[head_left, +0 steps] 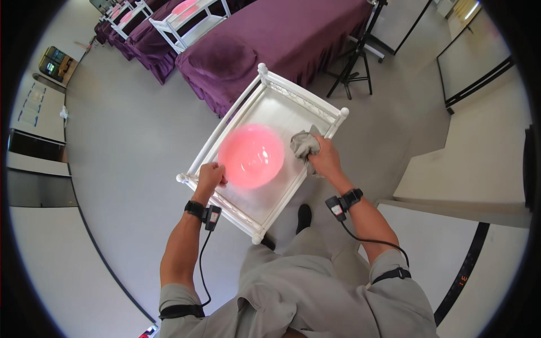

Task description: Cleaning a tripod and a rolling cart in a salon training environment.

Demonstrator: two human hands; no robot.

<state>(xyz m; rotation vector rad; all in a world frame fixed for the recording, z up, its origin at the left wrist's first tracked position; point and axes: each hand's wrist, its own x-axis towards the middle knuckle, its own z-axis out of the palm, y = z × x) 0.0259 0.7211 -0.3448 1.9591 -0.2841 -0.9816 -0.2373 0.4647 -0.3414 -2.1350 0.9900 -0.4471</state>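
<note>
A glossy pink plastic bowl (251,156), slightly blurred, is over the top tray of a white trolley (274,203). My left hand (211,178) grips the bowl's lower left rim with curled fingers, close to a corner post of the trolley. In my right hand (324,157) is a crumpled grey cloth (304,144), bunched above the tray's right side rail. The bowl's interior looks bare apart from bright reflections. Part of the cloth hangs below my fingers near the rail.
Beyond the trolley stands a bed with a purple cover (287,38) and a purple pillow (223,57). Another white trolley (190,25) with a pink bowl stands beside it. A black stool (353,72) is at the right. White cabinets (456,173) line the right side.
</note>
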